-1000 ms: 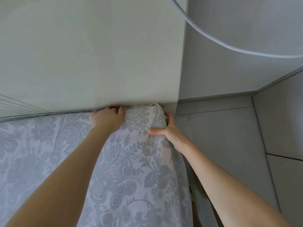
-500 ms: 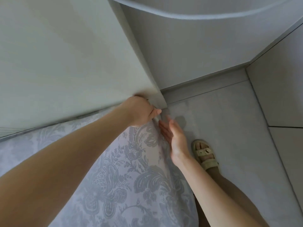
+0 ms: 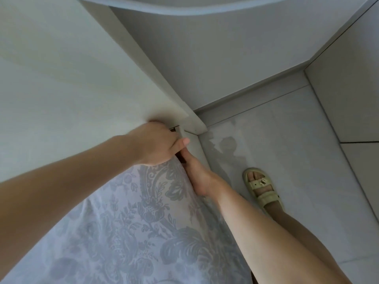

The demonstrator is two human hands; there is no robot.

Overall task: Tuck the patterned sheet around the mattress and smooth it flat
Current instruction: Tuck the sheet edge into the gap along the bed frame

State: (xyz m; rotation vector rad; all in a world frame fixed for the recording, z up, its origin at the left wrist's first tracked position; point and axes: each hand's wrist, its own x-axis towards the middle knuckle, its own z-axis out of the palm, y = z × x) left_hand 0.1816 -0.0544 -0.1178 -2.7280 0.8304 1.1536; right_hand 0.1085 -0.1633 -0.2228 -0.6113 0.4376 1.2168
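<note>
- Head view looks down on the corner of a bed, where the patterned sheet (image 3: 147,222) covers the mattress, pale with a grey flower and leaf print.
- At this corner the sheet meets a tall pale headboard panel (image 3: 71,78), and a narrow dark gap shows between them.
- Left hand (image 3: 158,143) rests on the corner with fingers curled into the gap; the thumb points to the right. It seems closed on the sheet edge, but the cloth inside the fingers is hidden.
- Right hand (image 3: 198,173) goes down along the side of the mattress, fingers straight and together, pressed flat against the sheet; the fingertips are under the left thumb.
- The two hands touch each other at the corner.
- On the grey tiled floor (image 3: 297,160), just beside the bed, stands a foot in a beige sandal (image 3: 261,187).
</note>
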